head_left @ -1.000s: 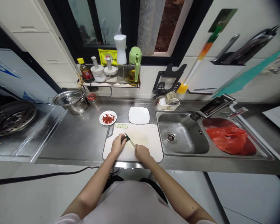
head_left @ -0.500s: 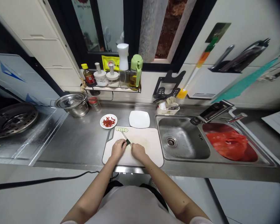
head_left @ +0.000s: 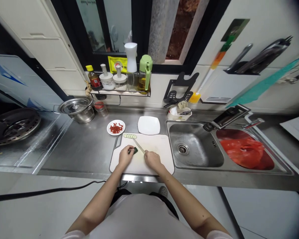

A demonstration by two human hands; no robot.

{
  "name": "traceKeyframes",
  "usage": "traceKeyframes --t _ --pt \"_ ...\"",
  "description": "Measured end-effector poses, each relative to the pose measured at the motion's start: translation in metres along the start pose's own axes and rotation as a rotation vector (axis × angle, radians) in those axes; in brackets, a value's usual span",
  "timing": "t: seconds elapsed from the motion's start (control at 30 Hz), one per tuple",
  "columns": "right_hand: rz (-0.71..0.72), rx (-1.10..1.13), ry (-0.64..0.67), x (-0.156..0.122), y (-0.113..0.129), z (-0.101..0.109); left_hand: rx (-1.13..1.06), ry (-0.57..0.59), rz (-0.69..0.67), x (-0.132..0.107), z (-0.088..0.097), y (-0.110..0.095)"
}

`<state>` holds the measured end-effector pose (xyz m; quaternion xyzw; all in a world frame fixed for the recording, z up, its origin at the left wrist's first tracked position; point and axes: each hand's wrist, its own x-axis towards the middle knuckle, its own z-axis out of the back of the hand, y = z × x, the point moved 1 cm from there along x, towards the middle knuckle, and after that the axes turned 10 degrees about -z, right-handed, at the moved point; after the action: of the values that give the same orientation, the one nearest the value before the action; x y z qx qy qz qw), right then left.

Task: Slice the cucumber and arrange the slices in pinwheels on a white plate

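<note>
On the white cutting board [head_left: 154, 162], my left hand [head_left: 126, 156] is closed on a short dark-green piece of cucumber [head_left: 134, 151], with its fingertips at the left end. My right hand [head_left: 153, 160] grips a knife [head_left: 139, 145] by its handle; the blade points up and to the left, just right of the cucumber and apart from it. A row of several thin cucumber slices [head_left: 130, 136] lies along the board's far left edge. Behind the board stand a small white plate of chopped red pieces [head_left: 116, 127] and a white square plate [head_left: 149, 125].
To the right is a steel sink [head_left: 196, 146], with a red plastic bag [head_left: 241, 151] in its second basin. A lidded steel pot [head_left: 77, 109] stands at the back left. Above the counter, a rack [head_left: 119, 94] holds seasoning jars and an oil bottle [head_left: 145, 74].
My right hand has drawn the knife rightward, away from the cucumber piece. My left hand stays on the cucumber, with more of its dark-green skin showing. The camera view has shifted slightly.
</note>
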<state>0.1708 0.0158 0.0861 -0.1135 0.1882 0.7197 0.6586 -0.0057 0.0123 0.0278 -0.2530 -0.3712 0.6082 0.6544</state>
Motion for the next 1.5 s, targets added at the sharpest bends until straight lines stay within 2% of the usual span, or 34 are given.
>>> traceKeyframes --t 0.23,0.4,0.5,0.57,0.73,0.83,0.9,1.0,1.13,1.27,1.37,1.5 --pt "-0.017 -0.127 -0.031 -0.014 -0.012 0.001 -0.058 -0.137 0.111 0.001 0.01 0.014" --pt "0.002 -0.207 -0.08 -0.019 -0.018 0.0 -0.178 -0.246 0.194 0.009 0.017 0.022" --pt "0.015 -0.235 -0.116 -0.02 -0.023 0.0 -0.248 -0.245 0.174 0.017 0.021 0.018" --pt "0.027 -0.234 -0.14 -0.021 -0.026 -0.001 -0.247 -0.174 0.129 0.023 0.024 0.011" --pt "0.074 -0.169 -0.214 -0.02 -0.034 -0.002 -0.034 0.177 -0.094 0.038 0.032 -0.01" --pt "0.086 -0.146 -0.23 -0.02 -0.037 0.0 0.039 0.35 -0.166 0.044 0.032 -0.017" --pt "0.089 -0.141 -0.235 -0.021 -0.038 0.001 0.05 0.426 -0.177 0.045 0.03 -0.019" --pt "0.086 -0.142 -0.239 -0.022 -0.039 0.001 0.042 0.467 -0.189 0.044 0.026 -0.019" --pt "0.081 -0.16 -0.252 -0.024 -0.041 -0.002 0.007 0.438 -0.234 0.042 0.022 -0.023" --pt "0.071 -0.159 -0.261 -0.026 -0.043 -0.004 -0.009 0.372 -0.211 0.04 0.019 -0.03" --pt "0.058 -0.151 -0.258 -0.027 -0.047 -0.003 -0.022 0.31 -0.131 0.042 0.017 -0.031" --pt "0.033 -0.158 -0.248 -0.029 -0.056 -0.001 -0.031 0.17 0.018 0.049 0.015 -0.02"
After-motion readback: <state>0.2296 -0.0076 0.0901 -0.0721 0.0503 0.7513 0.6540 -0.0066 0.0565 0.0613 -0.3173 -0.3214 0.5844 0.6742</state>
